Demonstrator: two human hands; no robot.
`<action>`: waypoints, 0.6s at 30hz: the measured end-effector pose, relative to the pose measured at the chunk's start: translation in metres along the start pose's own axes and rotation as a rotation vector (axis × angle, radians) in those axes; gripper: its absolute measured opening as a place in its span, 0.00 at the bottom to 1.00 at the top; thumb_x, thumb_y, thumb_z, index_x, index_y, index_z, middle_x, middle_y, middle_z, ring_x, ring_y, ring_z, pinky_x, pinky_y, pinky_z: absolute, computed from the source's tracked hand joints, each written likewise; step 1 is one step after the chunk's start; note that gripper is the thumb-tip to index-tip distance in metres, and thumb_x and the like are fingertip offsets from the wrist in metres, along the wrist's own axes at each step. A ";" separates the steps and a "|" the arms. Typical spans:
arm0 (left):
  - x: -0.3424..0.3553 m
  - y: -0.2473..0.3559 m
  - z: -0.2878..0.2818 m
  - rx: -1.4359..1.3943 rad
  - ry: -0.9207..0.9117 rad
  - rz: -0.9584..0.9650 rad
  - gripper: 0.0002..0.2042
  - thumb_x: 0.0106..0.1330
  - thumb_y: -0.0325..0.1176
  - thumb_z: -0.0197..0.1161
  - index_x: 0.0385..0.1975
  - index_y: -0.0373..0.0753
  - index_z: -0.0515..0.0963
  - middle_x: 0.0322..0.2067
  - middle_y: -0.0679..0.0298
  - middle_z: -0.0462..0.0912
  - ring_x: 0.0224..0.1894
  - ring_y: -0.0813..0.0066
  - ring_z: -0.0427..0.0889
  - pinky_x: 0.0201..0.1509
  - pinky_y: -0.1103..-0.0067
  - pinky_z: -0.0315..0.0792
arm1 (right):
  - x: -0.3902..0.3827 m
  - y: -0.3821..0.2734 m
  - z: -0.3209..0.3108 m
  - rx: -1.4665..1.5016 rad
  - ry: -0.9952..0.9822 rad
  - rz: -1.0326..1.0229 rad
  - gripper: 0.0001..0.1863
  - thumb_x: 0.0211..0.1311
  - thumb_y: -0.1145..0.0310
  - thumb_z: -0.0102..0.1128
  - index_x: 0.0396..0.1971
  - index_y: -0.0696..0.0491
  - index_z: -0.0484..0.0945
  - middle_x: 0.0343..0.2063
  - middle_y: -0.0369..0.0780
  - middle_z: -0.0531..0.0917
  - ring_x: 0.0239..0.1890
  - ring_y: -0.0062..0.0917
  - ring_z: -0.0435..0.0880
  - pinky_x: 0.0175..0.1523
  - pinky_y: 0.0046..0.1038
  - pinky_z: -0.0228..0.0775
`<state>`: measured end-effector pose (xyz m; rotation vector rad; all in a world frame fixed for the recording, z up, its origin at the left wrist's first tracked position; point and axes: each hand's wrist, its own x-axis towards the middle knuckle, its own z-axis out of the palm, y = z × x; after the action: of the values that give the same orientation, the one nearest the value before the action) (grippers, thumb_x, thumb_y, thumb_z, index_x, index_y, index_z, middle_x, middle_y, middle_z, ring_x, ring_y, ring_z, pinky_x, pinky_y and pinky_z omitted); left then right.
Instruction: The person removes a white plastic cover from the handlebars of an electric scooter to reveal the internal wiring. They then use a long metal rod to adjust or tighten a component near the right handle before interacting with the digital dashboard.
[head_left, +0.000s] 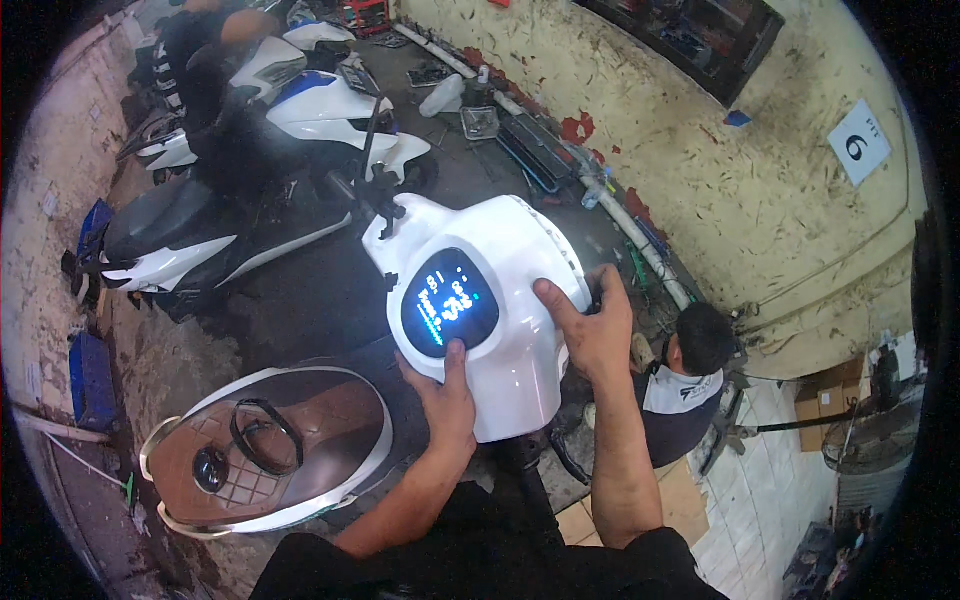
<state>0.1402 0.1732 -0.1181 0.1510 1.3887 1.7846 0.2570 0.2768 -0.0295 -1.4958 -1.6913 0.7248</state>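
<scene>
Just ahead of the left hand, 1 lit display is being carried in the face of 1 white scooter cover; its lower rim is being touched by the left thumb, so the left hand is being placed nearer to it than the right hand. The cover is being held between both hands, its long axis being slanted from upper left to lower right: the near left edge is being grasped by the left hand, and the right edge is being clasped by the right, thumb on top, fingers being partly hidden beyond the rim. To the left, 1 black ring and 1 dark round cap are being held in 1 brown-lined compartment. Also being shown are 2 blue boxes, at least 2 white-panelled scooters, 1 crouching co-worker and 1 fan.
</scene>
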 end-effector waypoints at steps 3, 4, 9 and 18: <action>0.002 0.003 0.000 0.055 -0.021 0.076 0.47 0.68 0.42 0.62 0.70 0.34 0.30 0.66 0.50 0.55 0.67 0.63 0.57 0.70 0.69 0.50 | -0.003 -0.005 0.000 0.021 0.018 0.054 0.30 0.45 0.50 0.78 0.31 0.61 0.74 0.27 0.47 0.83 0.30 0.29 0.82 0.37 0.33 0.74; 0.002 0.003 0.000 0.048 -0.053 0.087 0.47 0.68 0.43 0.62 0.70 0.34 0.30 0.65 0.50 0.55 0.67 0.63 0.57 0.70 0.69 0.50 | -0.002 -0.005 0.001 0.018 0.007 0.052 0.30 0.45 0.50 0.78 0.31 0.61 0.74 0.27 0.47 0.83 0.30 0.29 0.82 0.37 0.33 0.74; 0.004 -0.008 -0.004 0.085 0.001 0.080 0.46 0.67 0.42 0.63 0.70 0.34 0.32 0.65 0.49 0.55 0.67 0.61 0.57 0.70 0.68 0.50 | -0.001 0.004 0.003 0.059 0.021 0.076 0.29 0.46 0.53 0.77 0.35 0.62 0.76 0.28 0.45 0.83 0.31 0.28 0.82 0.39 0.31 0.74; 0.054 0.000 -0.024 0.034 -0.064 0.285 0.36 0.68 0.42 0.61 0.68 0.29 0.51 0.60 0.51 0.65 0.62 0.64 0.65 0.68 0.70 0.55 | -0.003 0.008 0.014 -0.089 0.128 0.015 0.25 0.49 0.52 0.75 0.29 0.59 0.74 0.25 0.40 0.81 0.29 0.23 0.76 0.36 0.27 0.70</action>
<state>0.0924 0.1911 -0.1475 0.4393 1.4061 1.9685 0.2494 0.2763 -0.0442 -1.5827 -1.6359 0.5559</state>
